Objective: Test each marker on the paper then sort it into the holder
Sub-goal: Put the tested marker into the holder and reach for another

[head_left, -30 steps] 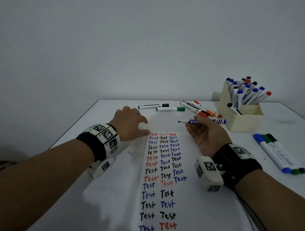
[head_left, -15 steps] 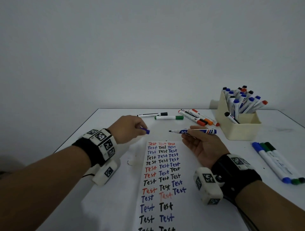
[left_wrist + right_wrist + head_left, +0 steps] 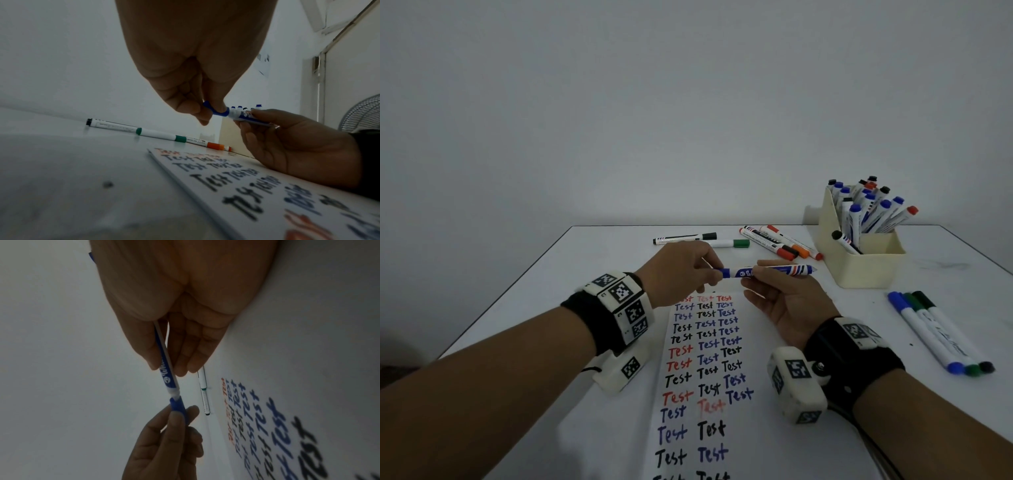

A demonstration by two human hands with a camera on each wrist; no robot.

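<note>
Worktop (image 3: 599, 260) carries paper (image 3: 750, 442) full of "Test" marks, cream holder (image 3: 866, 270) at right rear already packed with markers, loose markers lying behind and to the right. Blue marker (image 3: 767, 271) is held level above the paper's far end, between both hands. Right hand (image 3: 787, 301) pinches the barrel, left hand (image 3: 678, 274) pinches the blue cap (image 3: 216, 110) at the tip end. Cap sits at the white neck, not fully seated in the wrist views. Step looks like recapping after the test. Next: push cap home along the barrel axis, then right hand carries marker to holder and drops it upright.
</note>
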